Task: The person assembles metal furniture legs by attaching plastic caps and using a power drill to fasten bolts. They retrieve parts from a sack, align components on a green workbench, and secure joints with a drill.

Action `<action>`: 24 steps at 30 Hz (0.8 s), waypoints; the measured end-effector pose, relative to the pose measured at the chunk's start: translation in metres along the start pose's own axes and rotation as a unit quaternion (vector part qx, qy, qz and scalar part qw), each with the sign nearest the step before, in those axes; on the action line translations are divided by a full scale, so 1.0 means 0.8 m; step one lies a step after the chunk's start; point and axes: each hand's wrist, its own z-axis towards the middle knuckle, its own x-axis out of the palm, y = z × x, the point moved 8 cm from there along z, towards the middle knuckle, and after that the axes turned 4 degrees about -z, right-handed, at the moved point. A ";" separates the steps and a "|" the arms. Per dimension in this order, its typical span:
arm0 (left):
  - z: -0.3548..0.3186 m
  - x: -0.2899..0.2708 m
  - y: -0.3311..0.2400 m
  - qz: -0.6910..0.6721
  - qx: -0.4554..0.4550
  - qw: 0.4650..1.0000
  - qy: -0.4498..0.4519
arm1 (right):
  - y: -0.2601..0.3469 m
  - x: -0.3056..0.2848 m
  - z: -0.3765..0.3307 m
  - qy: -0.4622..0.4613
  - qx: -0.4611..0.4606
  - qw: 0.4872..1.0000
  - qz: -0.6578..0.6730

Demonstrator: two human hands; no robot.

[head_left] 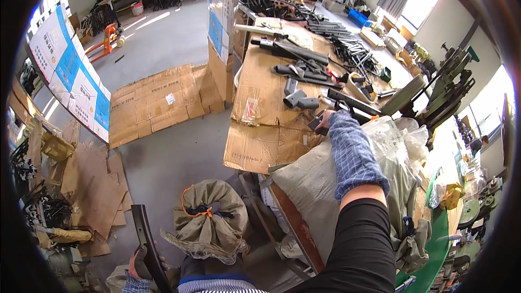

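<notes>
My left hand sits low at the bottom edge of the view, fingers wrapped tight round a long black metal bar. The bar is flat, narrow and slightly curved; its long axis runs nearly upright in the picture, the free end pointing up and a little left, over the grey concrete floor. Just right of it stands a tied khaki woven sack with an orange cord at its neck.

My right hand reaches across a pale, crinkled sack on the workbench, which is covered in brown corrugated cardboard. It rests on a small dark bracket; I think the fingers are curled over it, but my blue checked sleeve hides most of them, so I cannot tell for sure. Further up the bench lie grey angled tube pieces and black tubes, pointing mostly crosswise.
</notes>
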 end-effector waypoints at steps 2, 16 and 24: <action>0.004 0.009 -0.007 0.022 0.000 1.000 0.007 | 0.026 -0.045 -0.060 -0.178 0.000 0.983 0.040; -0.018 0.307 0.074 0.243 -0.297 0.787 0.483 | 0.322 0.060 -0.761 -0.113 -0.496 -0.077 0.858; -0.228 0.294 0.240 0.299 -0.465 0.574 0.603 | 0.359 0.225 -1.028 -0.358 -0.444 -0.090 0.816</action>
